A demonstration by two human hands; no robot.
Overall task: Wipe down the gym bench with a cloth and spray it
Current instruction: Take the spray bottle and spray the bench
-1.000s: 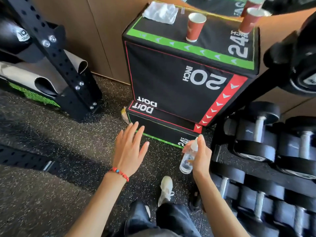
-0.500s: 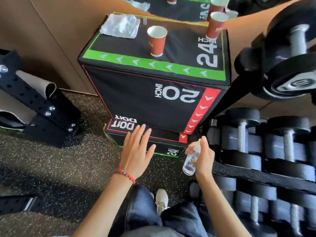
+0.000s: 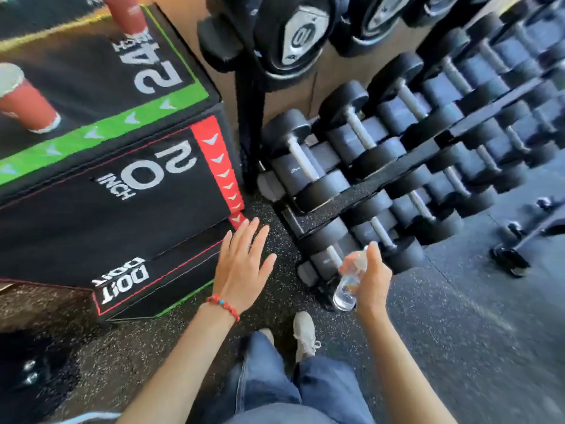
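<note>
Beside the dumbbell rack [image 3: 397, 166], view has swung right; cloth now out of frame. Right hand [image 3: 371, 280] grips spray bottle [image 3: 347, 286]; left hand [image 3: 241, 267] spread, empty. No bench visible; wiping not begun.

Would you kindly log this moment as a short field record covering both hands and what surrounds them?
left hand: open, empty, fingers spread
right hand: closed on spray bottle
cloth: not in view
left of hands: black plyo box with red paper cups on top
right of hands: dumbbell rack
floor: speckled rubber
</note>
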